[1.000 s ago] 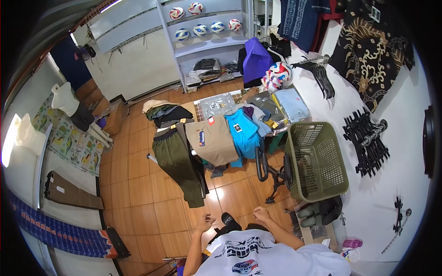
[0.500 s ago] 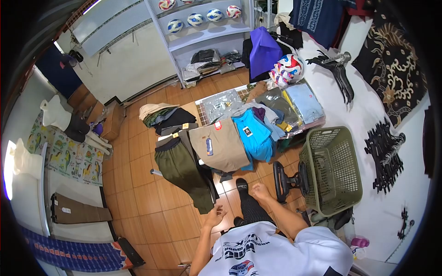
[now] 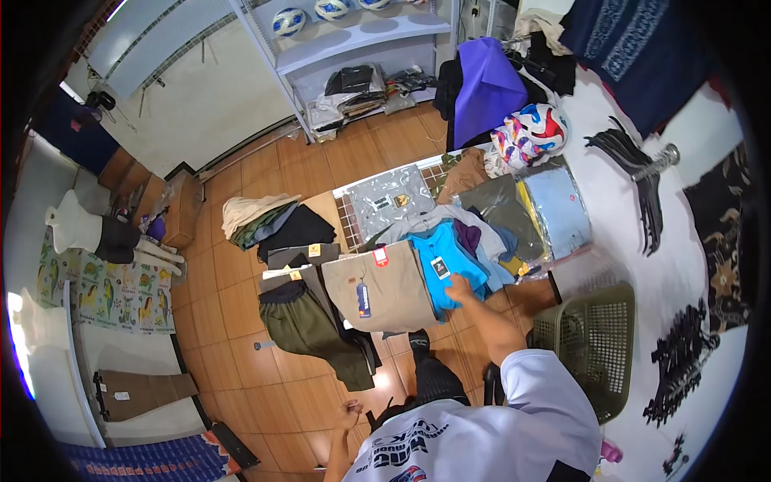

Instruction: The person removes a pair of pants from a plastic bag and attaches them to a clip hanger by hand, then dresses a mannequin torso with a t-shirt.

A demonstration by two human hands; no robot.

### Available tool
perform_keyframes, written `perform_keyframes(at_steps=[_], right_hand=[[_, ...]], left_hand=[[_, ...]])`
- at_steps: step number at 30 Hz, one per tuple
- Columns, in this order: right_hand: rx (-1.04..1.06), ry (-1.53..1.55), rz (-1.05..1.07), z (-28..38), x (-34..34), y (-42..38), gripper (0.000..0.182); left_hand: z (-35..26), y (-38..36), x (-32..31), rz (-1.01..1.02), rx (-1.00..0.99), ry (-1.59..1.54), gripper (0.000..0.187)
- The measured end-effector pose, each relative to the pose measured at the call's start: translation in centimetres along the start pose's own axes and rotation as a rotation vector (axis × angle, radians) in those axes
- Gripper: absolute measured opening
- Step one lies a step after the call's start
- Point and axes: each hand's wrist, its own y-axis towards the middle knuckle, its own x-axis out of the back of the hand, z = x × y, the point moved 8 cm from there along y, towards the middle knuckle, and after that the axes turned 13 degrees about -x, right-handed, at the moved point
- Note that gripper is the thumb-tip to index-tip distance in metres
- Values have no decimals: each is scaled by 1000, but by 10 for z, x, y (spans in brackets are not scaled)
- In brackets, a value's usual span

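My right hand [image 3: 459, 288] is closed at the right side of a bright blue T-shirt [image 3: 446, 255] with a hang tag; its fingertips are partly hidden. Beside the shirt, to the left, beige trousers [image 3: 389, 289] with a dark blue label and a red tag hang over the table's near edge. Further left, olive green trousers [image 3: 313, 325] with a black waistband drape down towards the floor. Low in the view, my left hand [image 3: 348, 415] is loosely open and holds nothing, just below the olive trouser leg.
A green plastic basket [image 3: 586, 345] stands at the right by the wall. Plastic-packed clothes [image 3: 562, 213] and footballs [image 3: 540, 128] lie at the table's far right. Folded garments [image 3: 261, 213] are stacked at the left. Black hangers [image 3: 683, 361] hang on the right wall.
My right hand has reached forward from above the floor to the blue T-shirt. My left hand has dropped lower and nearer my body. The view has shifted closer to the table.
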Motion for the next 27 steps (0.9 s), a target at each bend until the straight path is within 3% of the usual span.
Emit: perform_keyframes(at_steps=[2, 5, 7, 12, 14, 18, 20, 24, 27], right_hand=[[-57, -19, -45, 10, 12, 29, 44], [-59, -45, -16, 24, 15, 64, 51], [-63, -103, -18, 25, 10, 93, 61], [-188, -183, -4, 38, 27, 92, 65], [-242, -264, -57, 34, 30, 97, 49], [-220, -212, -147, 22, 33, 116, 37], [-196, 66, -271, 13, 45, 112, 24], [-249, 189, -483, -6, 63, 115, 16], [-123, 220, -589, -14, 91, 107, 17]], left_hand=[[-5, -11, 11, -117, 177, -202, 41], [-7, -17, 13, -142, 270, -352, 36], [-2, -18, 11, -118, 350, -348, 35], [0, -16, 11, -98, 503, -292, 35], [-8, -6, 14, -113, 489, -298, 35], [-40, 20, 18, -134, 370, -306, 33], [-53, 29, 18, -135, 360, -300, 32], [-76, 51, 12, -108, 293, -275, 29], [-84, 56, 9, -90, 292, -258, 28]])
